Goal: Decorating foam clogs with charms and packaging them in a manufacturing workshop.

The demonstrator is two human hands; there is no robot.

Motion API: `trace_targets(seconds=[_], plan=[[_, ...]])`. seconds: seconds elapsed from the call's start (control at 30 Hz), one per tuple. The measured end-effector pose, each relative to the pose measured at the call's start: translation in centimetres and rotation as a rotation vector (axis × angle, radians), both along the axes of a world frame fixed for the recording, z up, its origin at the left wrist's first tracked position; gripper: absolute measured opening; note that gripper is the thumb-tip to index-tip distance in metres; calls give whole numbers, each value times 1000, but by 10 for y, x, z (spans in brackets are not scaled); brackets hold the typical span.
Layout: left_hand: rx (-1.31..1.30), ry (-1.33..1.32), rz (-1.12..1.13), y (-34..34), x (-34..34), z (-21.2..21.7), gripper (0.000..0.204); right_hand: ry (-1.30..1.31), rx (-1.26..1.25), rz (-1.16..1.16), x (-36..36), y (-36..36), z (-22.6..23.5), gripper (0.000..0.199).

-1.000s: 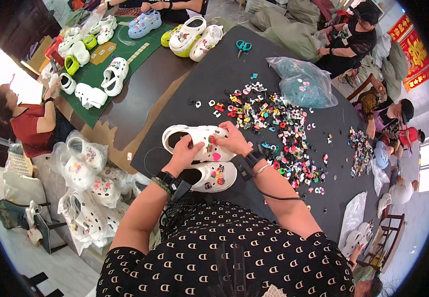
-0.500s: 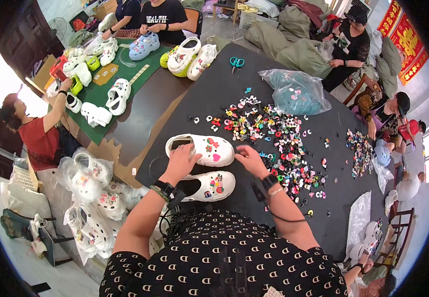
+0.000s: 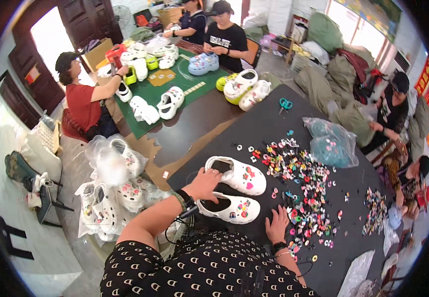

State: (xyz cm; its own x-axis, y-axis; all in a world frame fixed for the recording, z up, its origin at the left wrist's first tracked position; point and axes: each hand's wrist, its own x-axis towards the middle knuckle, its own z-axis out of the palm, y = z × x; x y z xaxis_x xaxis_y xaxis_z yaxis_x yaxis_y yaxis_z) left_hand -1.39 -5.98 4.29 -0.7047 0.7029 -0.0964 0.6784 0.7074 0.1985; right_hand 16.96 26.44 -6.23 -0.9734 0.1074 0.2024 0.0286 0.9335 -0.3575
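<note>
Two white clogs lie side by side on the black tabletop, toes to the right. The far clog (image 3: 246, 179) carries red, green and pink charms; on the near clog (image 3: 246, 210) sits a cluster of colourful charms. My left hand (image 3: 203, 186) reaches over their heel ends, fingers spread at the far clog's heel and thumb at the near clog's opening. Whether it grips either is unclear. Off the near clog's toe, my right hand (image 3: 276, 225) rests on the table with its fingers apart, next to a large scatter of small shoe charms (image 3: 306, 193).
Scissors (image 3: 284, 105) and a clear bag of teal contents (image 3: 331, 143) lie farther back. Bagged white clogs (image 3: 106, 210) stand at left. People sit around a green-topped table (image 3: 147, 119) with more clogs. A second charm pile (image 3: 374, 210) is at right.
The view has swung left. My left hand has shifted from the far clog to both heel ends. My right hand has left the far clog's toe and come down nearer me.
</note>
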Motion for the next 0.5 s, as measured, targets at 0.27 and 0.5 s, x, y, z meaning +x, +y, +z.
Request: trace_targets(seconds=[0.27,0.5], plan=[[166,312,-128,-1,3,-26,13,16,12,-30,-2,-4,-3,43],[324,160,13,-12,11,-22,19,-7,-2,-35,-5,-4,0,42]])
